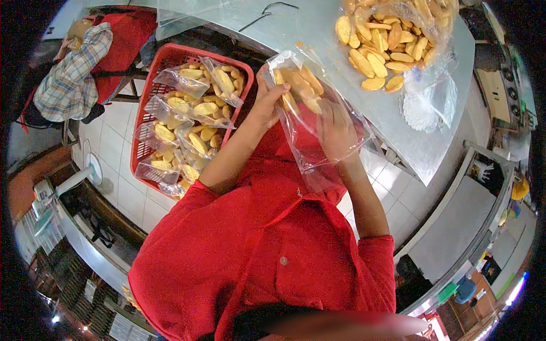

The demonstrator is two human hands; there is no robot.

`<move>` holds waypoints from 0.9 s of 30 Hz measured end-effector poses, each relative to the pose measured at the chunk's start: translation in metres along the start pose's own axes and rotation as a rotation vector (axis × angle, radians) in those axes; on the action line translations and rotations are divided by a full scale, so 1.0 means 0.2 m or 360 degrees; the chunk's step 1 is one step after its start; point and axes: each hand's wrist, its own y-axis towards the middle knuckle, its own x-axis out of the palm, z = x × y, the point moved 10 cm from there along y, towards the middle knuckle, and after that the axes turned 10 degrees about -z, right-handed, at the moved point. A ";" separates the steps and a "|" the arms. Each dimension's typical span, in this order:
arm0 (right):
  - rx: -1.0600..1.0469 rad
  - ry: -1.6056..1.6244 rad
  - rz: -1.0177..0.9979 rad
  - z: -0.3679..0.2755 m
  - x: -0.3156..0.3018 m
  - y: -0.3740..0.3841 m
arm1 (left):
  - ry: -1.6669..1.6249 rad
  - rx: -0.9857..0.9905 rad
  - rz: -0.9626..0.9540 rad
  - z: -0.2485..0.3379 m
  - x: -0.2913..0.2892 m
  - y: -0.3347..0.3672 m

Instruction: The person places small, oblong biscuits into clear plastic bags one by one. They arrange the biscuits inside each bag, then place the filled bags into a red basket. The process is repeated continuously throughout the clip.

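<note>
A clear plastic bag [296,139] holds several oval yellow slices [307,85] with brown edges that look like toasted bread. My left hand [267,104] is closed round the bag's left side, its thumb pressed on the front. Inside the bag, plastic lying over its wrist, my right hand [336,128] has its fingers against the slices; the fingertips are partly hidden. To the left, a red plastic basket [245,71] is filled with several small clear bags [196,142] of similar slices. A large open bag [437,28] spills loose slices [392,48] onto the metal table.
The metal table [310,25] has a corner pointing toward my right side. A thin black bent rod [256,21] and a crumpled clear bag [438,99] lie on it. Beyond the basket is a person in a plaid shirt [74,79]. Behind me on the right stands a grey-topped bench [455,227].
</note>
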 end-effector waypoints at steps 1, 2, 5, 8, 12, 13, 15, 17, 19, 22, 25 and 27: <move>-0.0015 -0.0004 -0.0008 -0.02 0.00 0.00 | 0.0000 0.0007 -0.0003 0.01 -0.01 0.01; -0.0031 -0.0007 -0.0015 -0.04 0.00 0.00 | 0.0000 0.0016 -0.0007 0.02 -0.02 0.01; 0.0169 0.0660 0.0182 0.03 -0.06 -0.10 | -0.0033 -0.0006 -0.0037 -0.06 0.02 0.00; 0.0264 0.1005 0.0252 0.13 0.04 -0.13 | 0.0056 0.0055 -0.0047 0.00 0.02 0.02; 0.0229 0.0882 0.0256 0.16 0.06 -0.15 | 0.0040 0.0004 -0.0104 -0.07 0.02 0.01; 0.0157 0.0668 0.0285 0.12 0.02 -0.14 | 0.0037 0.0000 -0.0119 -0.08 0.04 0.00; 0.0082 0.0458 0.0306 0.05 -0.02 -0.12 | 0.0088 0.0022 -0.0084 -0.08 0.06 -0.02; 0.0073 0.0469 0.0293 0.01 -0.03 -0.10 | 0.0196 0.0076 0.0017 -0.05 0.08 -0.03; 0.0006 0.0311 -0.0030 -0.02 0.02 -0.09 | 0.0173 0.0034 0.0021 -0.04 0.10 -0.04; -0.0041 0.0351 0.0046 0.01 0.03 -0.13 | 0.0167 0.0011 -0.0034 -0.05 0.09 -0.03; 0.0014 0.0489 0.0246 0.06 0.04 -0.16 | 0.0161 0.0014 -0.0060 -0.06 0.11 -0.03; 0.0094 0.0728 0.0296 0.10 0.04 -0.15 | 0.0173 0.0008 -0.0069 -0.08 0.14 -0.04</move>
